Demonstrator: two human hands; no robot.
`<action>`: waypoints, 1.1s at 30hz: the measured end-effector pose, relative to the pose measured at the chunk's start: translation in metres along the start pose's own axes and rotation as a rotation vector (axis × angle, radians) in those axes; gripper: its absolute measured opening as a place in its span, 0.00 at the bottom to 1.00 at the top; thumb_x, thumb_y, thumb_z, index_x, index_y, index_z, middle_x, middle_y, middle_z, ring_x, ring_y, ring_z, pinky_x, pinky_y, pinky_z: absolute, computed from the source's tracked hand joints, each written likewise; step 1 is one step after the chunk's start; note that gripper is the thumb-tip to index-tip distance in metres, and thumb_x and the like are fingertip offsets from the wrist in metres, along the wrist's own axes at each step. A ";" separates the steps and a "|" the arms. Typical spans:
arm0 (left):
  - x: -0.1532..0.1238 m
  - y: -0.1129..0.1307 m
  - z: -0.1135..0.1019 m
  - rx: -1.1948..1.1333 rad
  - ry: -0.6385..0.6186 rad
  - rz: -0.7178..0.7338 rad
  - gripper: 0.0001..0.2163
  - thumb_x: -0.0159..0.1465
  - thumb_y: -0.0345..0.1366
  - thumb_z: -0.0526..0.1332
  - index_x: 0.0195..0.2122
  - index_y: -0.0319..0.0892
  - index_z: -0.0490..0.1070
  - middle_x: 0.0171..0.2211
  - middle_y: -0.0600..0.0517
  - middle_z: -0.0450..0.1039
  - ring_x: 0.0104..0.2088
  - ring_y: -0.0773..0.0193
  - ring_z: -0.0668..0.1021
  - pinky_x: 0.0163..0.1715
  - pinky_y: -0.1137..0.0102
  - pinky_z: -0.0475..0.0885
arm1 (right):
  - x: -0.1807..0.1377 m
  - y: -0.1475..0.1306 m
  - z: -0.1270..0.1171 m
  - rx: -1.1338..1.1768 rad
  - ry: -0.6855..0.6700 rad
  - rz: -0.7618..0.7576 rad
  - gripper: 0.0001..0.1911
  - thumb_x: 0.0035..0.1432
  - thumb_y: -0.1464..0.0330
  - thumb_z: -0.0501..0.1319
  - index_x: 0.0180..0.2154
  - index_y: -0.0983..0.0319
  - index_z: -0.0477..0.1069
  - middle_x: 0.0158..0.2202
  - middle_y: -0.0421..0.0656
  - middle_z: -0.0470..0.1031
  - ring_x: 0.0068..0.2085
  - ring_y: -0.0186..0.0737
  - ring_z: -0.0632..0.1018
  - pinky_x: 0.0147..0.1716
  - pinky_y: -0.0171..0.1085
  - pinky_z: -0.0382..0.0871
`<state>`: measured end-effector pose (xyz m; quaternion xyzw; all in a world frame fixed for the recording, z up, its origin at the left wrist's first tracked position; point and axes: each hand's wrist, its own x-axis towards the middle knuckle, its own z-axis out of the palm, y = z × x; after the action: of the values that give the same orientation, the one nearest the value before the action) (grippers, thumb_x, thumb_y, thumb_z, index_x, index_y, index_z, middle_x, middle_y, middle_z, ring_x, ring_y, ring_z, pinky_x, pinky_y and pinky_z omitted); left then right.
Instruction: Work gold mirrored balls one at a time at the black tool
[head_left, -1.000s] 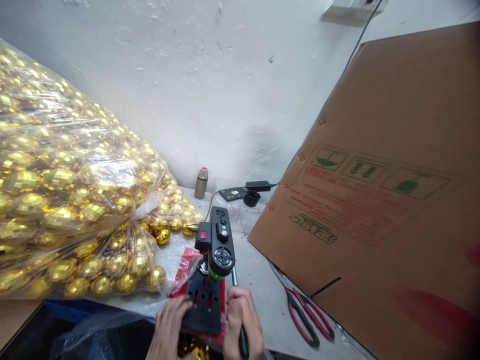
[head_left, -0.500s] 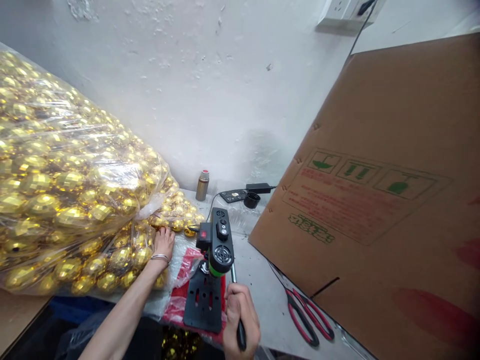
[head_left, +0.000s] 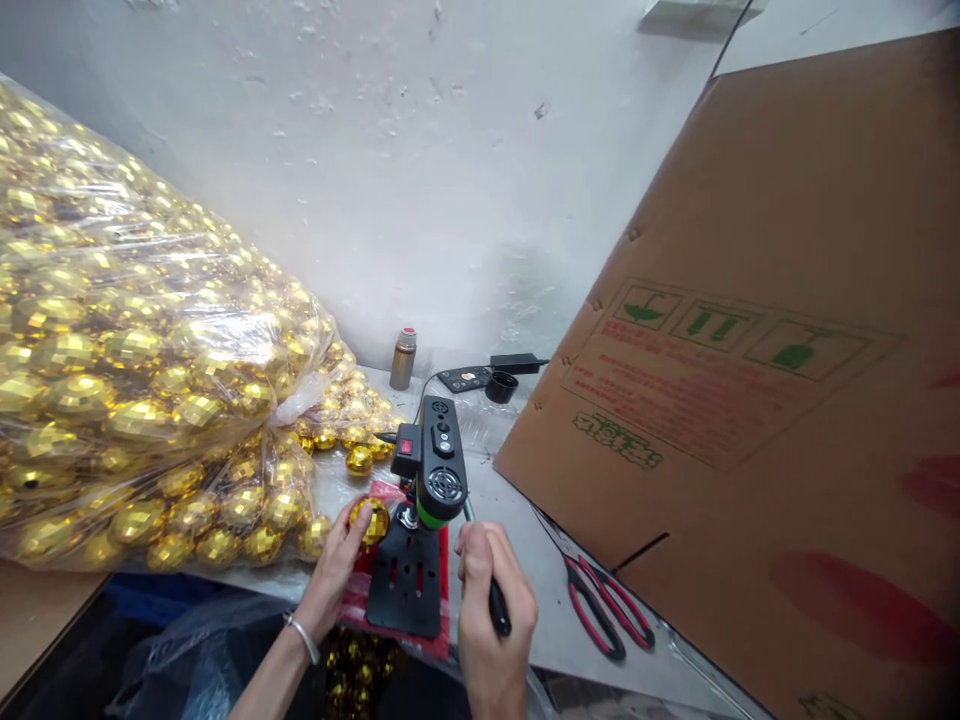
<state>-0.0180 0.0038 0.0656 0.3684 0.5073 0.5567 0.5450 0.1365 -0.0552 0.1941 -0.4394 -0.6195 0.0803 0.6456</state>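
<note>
In my left hand (head_left: 330, 572) is a faceted gold ball (head_left: 374, 522), pinched between thumb and fingers. The ball is beside the spindle of a small black bench drill press (head_left: 441, 460), over the left edge of its slotted base plate (head_left: 405, 590). My right hand (head_left: 491, 615) is wrapped around the black-gripped lever handle (head_left: 499, 608) on the machine's right side. Red plastic (head_left: 442, 640) lies beneath the base. Another gold ball (head_left: 359, 461) rests on the table behind my left hand.
Clear bags of gold balls (head_left: 135, 350) fill the left side. A large cardboard box (head_left: 720, 380) leans at the right, with red-handled scissors (head_left: 607, 605) before it. Behind the machine are a small bottle (head_left: 403, 360), a black cap (head_left: 501, 387) and a power adapter (head_left: 517, 362).
My left hand has come back from the gold balls by the bag, now holding one near the machine. My right hand stays on the lever handle. The view has shifted slightly.
</note>
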 end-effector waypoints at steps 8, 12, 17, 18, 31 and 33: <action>-0.017 -0.040 0.008 -0.061 0.027 0.004 0.40 0.53 0.64 0.69 0.57 0.40 0.65 0.54 0.39 0.78 0.55 0.47 0.80 0.55 0.57 0.75 | 0.001 -0.001 -0.001 -0.006 -0.015 0.009 0.16 0.72 0.72 0.51 0.28 0.58 0.61 0.25 0.34 0.61 0.25 0.28 0.66 0.25 0.25 0.63; -0.022 -0.051 0.012 0.228 0.031 0.203 0.32 0.63 0.58 0.64 0.60 0.42 0.65 0.59 0.40 0.74 0.61 0.46 0.75 0.63 0.52 0.68 | -0.001 0.000 -0.002 -0.006 -0.028 0.002 0.15 0.72 0.73 0.50 0.30 0.58 0.63 0.25 0.34 0.62 0.25 0.28 0.66 0.25 0.26 0.63; -0.025 -0.064 0.014 0.463 -0.035 0.379 0.25 0.65 0.49 0.64 0.60 0.44 0.65 0.58 0.40 0.74 0.60 0.44 0.76 0.60 0.47 0.70 | -0.005 0.003 -0.003 -0.015 -0.030 -0.006 0.14 0.72 0.73 0.50 0.31 0.58 0.65 0.26 0.36 0.64 0.26 0.29 0.67 0.26 0.27 0.64; -0.025 -0.067 0.014 0.479 -0.049 0.410 0.25 0.65 0.48 0.64 0.60 0.44 0.65 0.58 0.39 0.74 0.59 0.44 0.76 0.60 0.46 0.71 | -0.006 0.003 -0.003 -0.019 -0.033 -0.004 0.14 0.72 0.73 0.50 0.31 0.58 0.65 0.27 0.36 0.64 0.26 0.29 0.68 0.26 0.27 0.65; -0.016 -0.043 0.024 0.634 -0.199 0.482 0.22 0.57 0.38 0.68 0.53 0.43 0.72 0.47 0.42 0.78 0.48 0.44 0.80 0.50 0.48 0.76 | -0.008 0.005 -0.006 -0.032 -0.058 -0.039 0.13 0.71 0.74 0.49 0.33 0.58 0.64 0.27 0.35 0.63 0.26 0.28 0.67 0.26 0.26 0.65; -0.016 -0.041 0.024 0.649 -0.210 0.462 0.22 0.56 0.38 0.69 0.52 0.43 0.73 0.47 0.42 0.78 0.48 0.44 0.79 0.50 0.47 0.75 | -0.012 0.009 -0.006 -0.035 -0.070 -0.047 0.13 0.71 0.75 0.49 0.33 0.58 0.64 0.28 0.36 0.64 0.26 0.29 0.68 0.25 0.27 0.65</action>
<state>0.0168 -0.0125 0.0332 0.6801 0.5020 0.4350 0.3101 0.1428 -0.0601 0.1799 -0.4331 -0.6529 0.0695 0.6175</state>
